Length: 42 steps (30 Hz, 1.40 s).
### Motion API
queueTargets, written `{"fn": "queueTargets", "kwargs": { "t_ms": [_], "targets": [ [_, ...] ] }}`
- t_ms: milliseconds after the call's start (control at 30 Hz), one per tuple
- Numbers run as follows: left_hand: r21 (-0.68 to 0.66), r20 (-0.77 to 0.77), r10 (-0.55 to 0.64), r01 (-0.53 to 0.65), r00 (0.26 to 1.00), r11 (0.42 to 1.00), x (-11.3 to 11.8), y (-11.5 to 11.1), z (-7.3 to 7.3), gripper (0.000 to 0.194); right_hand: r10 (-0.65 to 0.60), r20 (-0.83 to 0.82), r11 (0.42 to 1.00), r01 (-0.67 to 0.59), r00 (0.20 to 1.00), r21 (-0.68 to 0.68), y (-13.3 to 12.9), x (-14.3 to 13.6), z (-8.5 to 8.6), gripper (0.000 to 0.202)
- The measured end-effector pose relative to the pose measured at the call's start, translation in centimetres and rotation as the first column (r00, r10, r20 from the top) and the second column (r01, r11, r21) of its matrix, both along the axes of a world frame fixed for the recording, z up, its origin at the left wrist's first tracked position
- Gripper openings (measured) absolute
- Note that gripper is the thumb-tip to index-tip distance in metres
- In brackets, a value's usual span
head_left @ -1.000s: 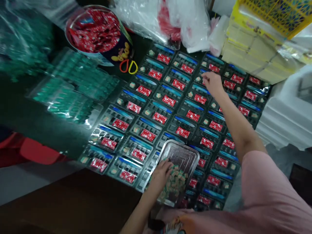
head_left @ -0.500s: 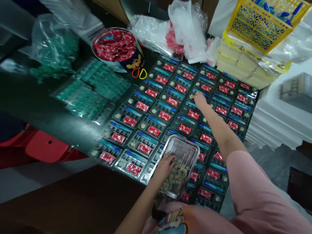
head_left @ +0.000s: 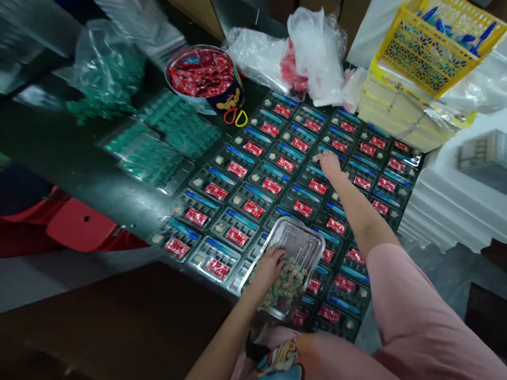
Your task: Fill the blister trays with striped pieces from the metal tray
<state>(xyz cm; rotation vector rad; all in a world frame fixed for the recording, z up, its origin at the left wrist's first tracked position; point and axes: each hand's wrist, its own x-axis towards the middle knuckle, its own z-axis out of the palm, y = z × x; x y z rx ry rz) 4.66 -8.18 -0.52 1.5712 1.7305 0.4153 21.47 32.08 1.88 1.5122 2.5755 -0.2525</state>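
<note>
My right hand (head_left: 329, 162) has come nearer along the rows, bringing its bent fingertips to a small pale block (head_left: 316, 158) in a clear pack on the counter (head_left: 79, 158); grip unclear. My left hand (head_left: 270, 264) curls loosely over green-and-pink blocks (head_left: 293, 278) in the shiny metal tray (head_left: 292, 232), its hold hidden.

The pink fabric shirt (head_left: 420, 301) has a short, plain sleeve and a multicoloured front print (head_left: 283, 361) in orange, blue and cream; left hand (head_left: 271, 264) and right hand (head_left: 329, 163) are bare.
</note>
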Motion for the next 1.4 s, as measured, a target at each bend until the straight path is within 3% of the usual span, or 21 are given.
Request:
{"fn": "queueTargets", "kwargs": {
  "t_ms": [267, 367, 467, 600, 700, 833, 933, 1067, 1167, 1400],
  "targets": [
    [-0.041, 0.008, 0.007, -0.006, 1.000, 0.999, 0.2, 0.2, 0.0, 0.025, 0.046, -0.013, 0.998, -0.046, 0.999, 0.039, -0.6, 0.2, -0.5, 0.040],
    [-0.060, 0.042, 0.008, -0.006, 0.999, 0.998, 0.3, 0.7, 0.7, 0.024, 0.032, -0.164, 0.997, -0.020, 0.986, 0.074, -1.0, 0.8, -0.2, 0.038],
    [-0.089, 0.123, 0.040, -0.029, 0.992, 0.996, -0.1, 1.1, 1.3, 0.026, 0.049, -0.362, 0.997, -0.026, 0.931, 0.066, -3.7, 1.7, 0.7, 0.037],
    [-0.109, 0.261, 0.136, -0.111, 0.956, 0.988, -1.5, 0.8, 1.6, 0.031, 0.049, -0.526, 0.985, -0.129, 0.849, -0.116, -13.2, 3.5, 3.0, 0.030],
    [-0.084, 0.286, 0.189, -0.172, 0.939, 0.981, -2.7, 0.0, 1.4, 0.030, -0.029, -0.482, 0.933, -0.149, 0.876, -0.327, -22.6, 4.7, 3.8, 0.019],
    [-0.052, 0.238, 0.205, -0.199, 0.949, 0.979, -4.1, -1.1, 1.4, 0.028, -0.139, -0.314, 0.850, -0.050, 0.939, -0.524, -32.7, 4.4, 2.7, 0.017],
    [-0.050, 0.196, 0.193, -0.187, 0.961, 0.981, -4.8, -1.7, 1.9, 0.026, -0.200, -0.232, 0.835, 0.042, 0.952, -0.549, -36.5, 2.7, 1.6, 0.020],
    [-0.062, 0.173, 0.151, -0.142, 0.973, 0.988, -5.2, -2.0, 2.6, 0.025, -0.304, -0.163, 0.890, 0.219, 0.939, -0.399, -37.6, 0.0, 1.1, 0.026],
    [-0.064, 0.162, 0.132, -0.123, 0.978, 0.990, -5.4, -2.0, 3.1, 0.025, -0.370, -0.074, 0.883, 0.325, 0.926, -0.337, -37.1, -1.1, 1.0, 0.026],
    [-0.031, 0.121, 0.048, -0.045, 0.991, 0.999, -5.6, -1.8, 3.5, 0.024, -0.392, -0.081, 0.874, 0.343, 0.917, -0.345, -37.1, -1.0, 0.4, 0.013]
  ]
}}
